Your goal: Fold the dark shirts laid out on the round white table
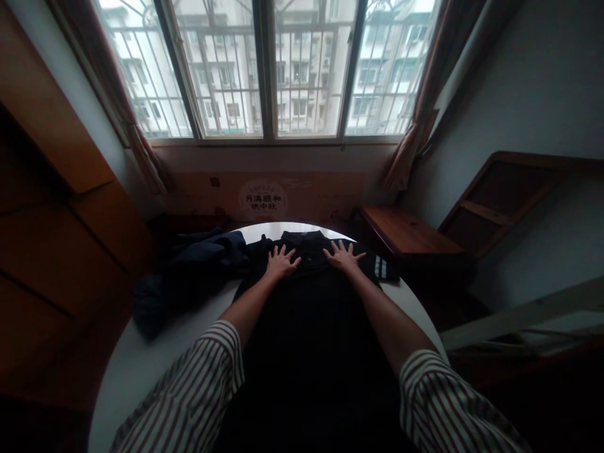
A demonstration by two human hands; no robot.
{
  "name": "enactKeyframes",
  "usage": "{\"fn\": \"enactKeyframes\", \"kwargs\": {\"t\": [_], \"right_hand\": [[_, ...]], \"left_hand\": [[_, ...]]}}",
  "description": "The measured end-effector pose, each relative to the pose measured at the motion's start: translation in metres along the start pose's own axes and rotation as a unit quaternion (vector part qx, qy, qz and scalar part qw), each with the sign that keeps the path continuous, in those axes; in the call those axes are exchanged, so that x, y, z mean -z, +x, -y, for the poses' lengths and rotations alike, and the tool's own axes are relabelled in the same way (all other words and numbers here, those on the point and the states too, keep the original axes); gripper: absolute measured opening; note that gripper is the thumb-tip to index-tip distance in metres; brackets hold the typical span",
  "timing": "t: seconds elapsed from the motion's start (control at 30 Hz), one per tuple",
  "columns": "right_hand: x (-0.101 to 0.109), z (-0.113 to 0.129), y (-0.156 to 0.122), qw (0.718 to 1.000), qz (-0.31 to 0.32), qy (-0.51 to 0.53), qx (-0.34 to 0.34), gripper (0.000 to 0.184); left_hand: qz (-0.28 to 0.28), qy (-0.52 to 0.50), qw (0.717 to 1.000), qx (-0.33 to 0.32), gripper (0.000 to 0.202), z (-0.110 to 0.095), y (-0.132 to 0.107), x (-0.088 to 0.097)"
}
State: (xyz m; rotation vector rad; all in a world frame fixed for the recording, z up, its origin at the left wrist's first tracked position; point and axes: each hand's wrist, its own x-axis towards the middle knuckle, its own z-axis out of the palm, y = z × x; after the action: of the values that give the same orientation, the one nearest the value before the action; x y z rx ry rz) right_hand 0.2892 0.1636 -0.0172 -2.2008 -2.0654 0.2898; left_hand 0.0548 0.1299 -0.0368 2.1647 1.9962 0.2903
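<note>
A black shirt (309, 302) lay spread out in the middle of the round white table (141, 371). Its collar (302, 236) was at the far side, toward the window. On the right, a sleeve end (385, 269) with pale stripes lay near the table's edge. The near part of the shirt was so dark that I couldn't tell where it ended.

The left hand (282, 263) rested on the shirt below one side of the collar, and the right hand (344, 257) rested below the other side. Both were spread wide, palms down, with the fingers apart, and neither one gripped anything. To me it looked like the smoothing part, with the cloth being made flat near the shoulders. I thought the next move called for light, flat palms, pushing out both ways evenly so the collar didn't get pulled crooked. If one hand pushed harder, the cloth could bunch up.

Just left of the shirt sat a heap of dark clothes (207, 258), partly hanging over the edge. Past the table, on the right, was a low wooden stand (410, 233). Behind it all was the big window (306, 94) with bars, and curtains (410, 145) hung at its sides.
</note>
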Motion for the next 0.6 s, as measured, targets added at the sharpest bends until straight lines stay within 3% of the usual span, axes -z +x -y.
{"fn": "enactKeyframes", "kwargs": {"t": [0.13,0.2,0.27,0.37,0.43,0.53,0.6], "right_hand": [[0.001,0.005,-0.018,0.996,-0.083,-0.008,0.046,0.062],[0.001,0.009,-0.04,0.988,-0.111,-0.023,0.103,0.057],[-0.001,0.015,-0.074,0.982,-0.1,-0.029,0.154,0.054],[-0.004,0.024,-0.145,0.968,-0.035,-0.019,0.247,0.054],[-0.004,0.03,-0.201,0.938,0.031,0.007,0.344,0.056],[0.001,0.038,-0.279,0.864,0.15,0.054,0.478,0.071],[0.005,0.043,-0.319,0.817,0.208,0.084,0.531,0.078]], "left_hand": [[-0.005,-0.01,1.0,-0.005,0.069,-0.003,-0.004,0.001],[-0.02,-0.013,1.0,-0.005,0.066,-0.006,-0.01,0.001],[-0.062,0.0,0.998,-0.008,0.059,-0.007,-0.019,0.004],[-0.132,0.036,0.99,-0.017,0.043,0.003,-0.031,0.022],[-0.157,0.047,0.987,0.01,0.04,0.018,-0.036,0.041],[-0.129,0.047,0.985,0.104,0.051,0.046,-0.038,0.073],[-0.088,0.045,0.986,0.134,0.055,0.06,-0.038,0.088]]}}
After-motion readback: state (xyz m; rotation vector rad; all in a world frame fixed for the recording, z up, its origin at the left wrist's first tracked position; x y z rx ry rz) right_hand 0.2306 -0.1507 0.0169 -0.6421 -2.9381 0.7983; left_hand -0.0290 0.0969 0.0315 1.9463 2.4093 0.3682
